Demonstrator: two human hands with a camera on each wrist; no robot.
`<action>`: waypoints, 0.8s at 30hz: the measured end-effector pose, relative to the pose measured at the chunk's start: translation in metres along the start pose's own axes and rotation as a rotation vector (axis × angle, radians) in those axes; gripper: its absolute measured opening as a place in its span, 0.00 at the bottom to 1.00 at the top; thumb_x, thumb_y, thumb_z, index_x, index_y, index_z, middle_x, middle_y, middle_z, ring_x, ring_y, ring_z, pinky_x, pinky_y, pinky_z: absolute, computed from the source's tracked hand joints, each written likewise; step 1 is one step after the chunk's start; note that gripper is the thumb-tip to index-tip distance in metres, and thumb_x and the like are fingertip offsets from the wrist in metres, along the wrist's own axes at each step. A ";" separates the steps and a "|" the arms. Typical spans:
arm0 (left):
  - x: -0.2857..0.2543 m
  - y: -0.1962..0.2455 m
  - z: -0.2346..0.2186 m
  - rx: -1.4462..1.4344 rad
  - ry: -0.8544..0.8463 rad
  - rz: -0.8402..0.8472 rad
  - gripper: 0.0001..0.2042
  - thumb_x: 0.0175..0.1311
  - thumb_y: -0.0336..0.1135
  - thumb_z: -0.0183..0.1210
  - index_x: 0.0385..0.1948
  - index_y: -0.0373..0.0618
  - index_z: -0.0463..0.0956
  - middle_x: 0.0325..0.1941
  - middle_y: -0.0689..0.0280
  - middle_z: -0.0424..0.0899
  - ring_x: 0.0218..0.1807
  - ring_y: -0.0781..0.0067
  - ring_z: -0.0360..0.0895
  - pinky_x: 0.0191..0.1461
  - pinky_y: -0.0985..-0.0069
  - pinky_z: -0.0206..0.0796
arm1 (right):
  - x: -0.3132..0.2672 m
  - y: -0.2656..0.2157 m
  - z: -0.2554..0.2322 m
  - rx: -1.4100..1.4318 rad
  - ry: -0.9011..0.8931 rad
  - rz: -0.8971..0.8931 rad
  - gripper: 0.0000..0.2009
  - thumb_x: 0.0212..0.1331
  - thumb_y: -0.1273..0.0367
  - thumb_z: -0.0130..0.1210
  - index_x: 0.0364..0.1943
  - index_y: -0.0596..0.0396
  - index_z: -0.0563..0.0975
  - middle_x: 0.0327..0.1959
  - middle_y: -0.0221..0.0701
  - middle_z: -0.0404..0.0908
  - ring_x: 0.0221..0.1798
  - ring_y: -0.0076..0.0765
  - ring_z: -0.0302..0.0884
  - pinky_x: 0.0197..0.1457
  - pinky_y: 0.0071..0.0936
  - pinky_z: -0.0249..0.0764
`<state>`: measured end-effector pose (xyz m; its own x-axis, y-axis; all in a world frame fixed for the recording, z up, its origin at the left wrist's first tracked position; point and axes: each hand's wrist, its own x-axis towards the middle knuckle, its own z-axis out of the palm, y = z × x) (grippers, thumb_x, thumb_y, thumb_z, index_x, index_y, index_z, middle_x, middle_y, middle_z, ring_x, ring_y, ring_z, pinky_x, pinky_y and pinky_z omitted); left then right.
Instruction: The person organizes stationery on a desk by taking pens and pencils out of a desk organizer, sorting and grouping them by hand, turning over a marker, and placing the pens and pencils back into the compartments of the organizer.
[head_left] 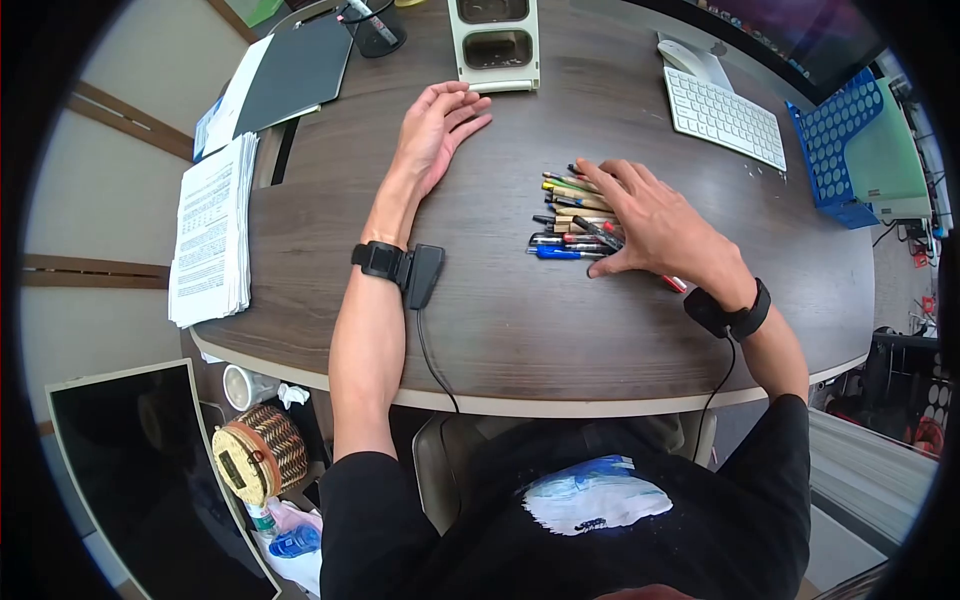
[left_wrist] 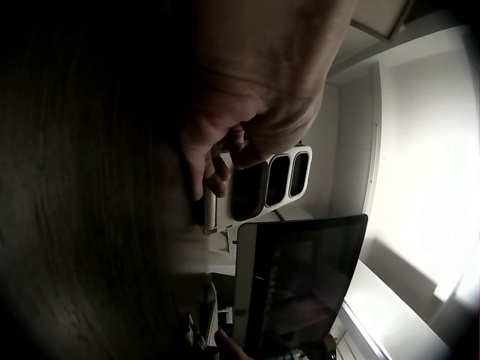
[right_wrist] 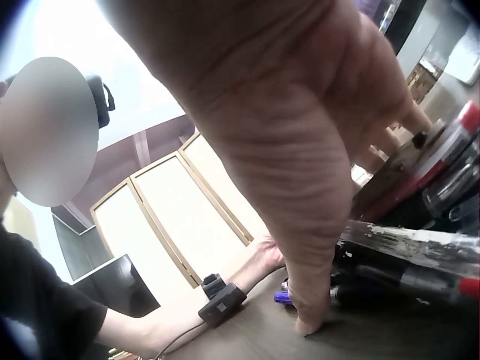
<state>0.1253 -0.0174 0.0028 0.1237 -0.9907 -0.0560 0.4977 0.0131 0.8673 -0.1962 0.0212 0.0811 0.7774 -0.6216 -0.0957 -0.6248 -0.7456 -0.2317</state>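
My left hand (head_left: 437,130) rests on its side on the desk, fingers loosely bent and holding nothing. Its fingertips lie close to the front of an off-white holder with several dark compartments (head_left: 500,75). My right hand (head_left: 650,215) arches over a loose bundle of pens and pencils (head_left: 573,212), fingers along the far side and thumb on the near side. In the right wrist view the straight thumb (right_wrist: 307,300) reaches the desktop beside a blue pen (right_wrist: 283,298). The palm hides part of the bundle. A red pen end (head_left: 676,284) shows under the wrist.
A stack of printed paper (head_left: 215,235) and a dark folder (head_left: 298,70) lie on the left. The mesh pen cup (head_left: 380,38) stands at the back left. A keyboard (head_left: 725,115), mouse (head_left: 682,56) and blue file rack (head_left: 835,145) are at the right. Cables run from both wrists.
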 end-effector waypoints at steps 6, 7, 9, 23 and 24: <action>-0.001 0.000 0.001 0.025 -0.003 0.006 0.14 0.82 0.29 0.52 0.60 0.29 0.70 0.58 0.48 0.78 0.69 0.49 0.79 0.79 0.50 0.75 | -0.010 0.009 0.005 0.082 0.052 -0.099 0.60 0.43 0.55 0.84 0.82 0.56 0.60 0.73 0.45 0.70 0.73 0.56 0.71 0.79 0.47 0.72; -0.001 0.000 0.001 0.023 -0.003 0.001 0.14 0.82 0.29 0.52 0.60 0.29 0.70 0.58 0.48 0.78 0.69 0.49 0.79 0.79 0.50 0.75 | -0.011 0.010 0.004 0.095 0.041 -0.076 0.60 0.43 0.57 0.84 0.82 0.56 0.60 0.73 0.45 0.70 0.74 0.56 0.70 0.80 0.46 0.72; -0.002 0.001 0.003 0.018 0.005 0.008 0.14 0.82 0.29 0.53 0.60 0.29 0.70 0.58 0.48 0.78 0.69 0.49 0.79 0.79 0.49 0.75 | -0.011 0.008 -0.003 0.089 0.006 -0.034 0.60 0.43 0.58 0.83 0.82 0.56 0.59 0.73 0.45 0.70 0.74 0.56 0.70 0.80 0.45 0.71; 0.000 -0.002 -0.002 0.013 -0.019 0.011 0.14 0.83 0.30 0.52 0.62 0.31 0.71 0.62 0.47 0.78 0.71 0.47 0.78 0.79 0.49 0.74 | 0.040 0.035 -0.012 0.115 -0.150 0.104 0.34 0.48 0.63 0.77 0.58 0.59 0.71 0.52 0.46 0.78 0.60 0.56 0.77 0.66 0.46 0.77; 0.000 -0.001 -0.002 0.010 -0.015 0.003 0.14 0.83 0.30 0.52 0.62 0.31 0.71 0.62 0.47 0.78 0.71 0.47 0.78 0.79 0.48 0.73 | 0.043 0.037 -0.018 0.152 -0.214 0.133 0.34 0.47 0.64 0.77 0.57 0.59 0.70 0.52 0.47 0.78 0.61 0.58 0.77 0.66 0.47 0.76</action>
<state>0.1263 -0.0168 0.0007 0.1117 -0.9927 -0.0462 0.4886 0.0144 0.8724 -0.1871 -0.0370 0.0856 0.6971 -0.6350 -0.3330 -0.7168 -0.6063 -0.3443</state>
